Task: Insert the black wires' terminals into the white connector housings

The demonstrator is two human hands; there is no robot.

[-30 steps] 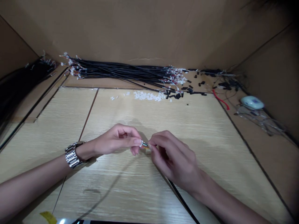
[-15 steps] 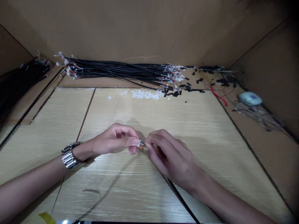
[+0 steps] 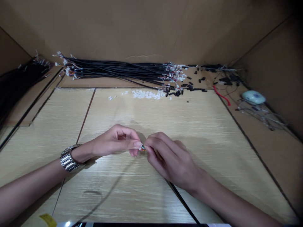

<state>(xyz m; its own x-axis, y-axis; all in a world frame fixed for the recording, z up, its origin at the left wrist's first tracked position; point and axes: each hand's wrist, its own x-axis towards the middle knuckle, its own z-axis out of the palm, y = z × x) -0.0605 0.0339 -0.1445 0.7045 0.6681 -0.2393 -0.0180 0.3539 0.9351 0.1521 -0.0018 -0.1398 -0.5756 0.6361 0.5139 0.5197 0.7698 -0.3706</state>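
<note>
Between thumb and fingers, my left hand (image 3: 123, 142) pinches a small white connector (image 3: 140, 147). Thin coloured wires (image 3: 143, 148) run from the connector to the fingertips of my right hand (image 3: 169, 156), which are pinched closed on them. A black cable (image 3: 182, 198) comes out from under my right hand and slants down to the table's front edge. Where the wires join the cable is hidden by the right hand. My two hands almost meet above the wooden table (image 3: 132, 195).
A bundle of black cables (image 3: 123, 71) lies along the back. Before it sit loose white connector housings (image 3: 148, 94) and short black tubes (image 3: 177, 93). More cables (image 3: 19, 85) are at the left. A pale green oval object (image 3: 253, 97) and a red strip (image 3: 222, 95) lie right.
My right hand has come slightly left, closer to my left hand, and less of the coloured wires shows between them. The left hand's pinch on the connector stays.
</note>
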